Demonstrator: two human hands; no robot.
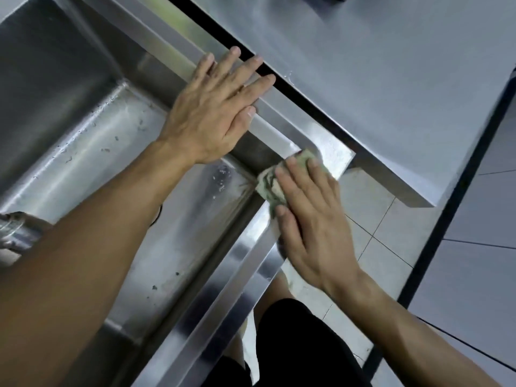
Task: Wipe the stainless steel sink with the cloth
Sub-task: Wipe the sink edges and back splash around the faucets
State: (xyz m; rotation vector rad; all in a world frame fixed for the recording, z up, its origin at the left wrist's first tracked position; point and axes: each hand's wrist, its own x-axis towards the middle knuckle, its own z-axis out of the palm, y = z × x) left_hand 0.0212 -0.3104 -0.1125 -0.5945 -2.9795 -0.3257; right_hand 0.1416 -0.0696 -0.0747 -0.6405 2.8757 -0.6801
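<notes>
The stainless steel sink (243,261) fills the left half of the view, its basin floor spotted with water drops and specks. My right hand (310,219) lies flat on a crumpled greenish cloth (269,185) and presses it onto the sink's front right rim corner. My left hand (217,107) rests palm down on the sink's right rim, fingers spread, holding nothing. Most of the cloth is hidden under my right palm.
A steel counter (377,88) adjoins the sink on the right, with a dark gap between them. A metal tap part (16,230) shows at the left edge. Below are tiled floor (374,219) and my legs in dark shorts (293,344).
</notes>
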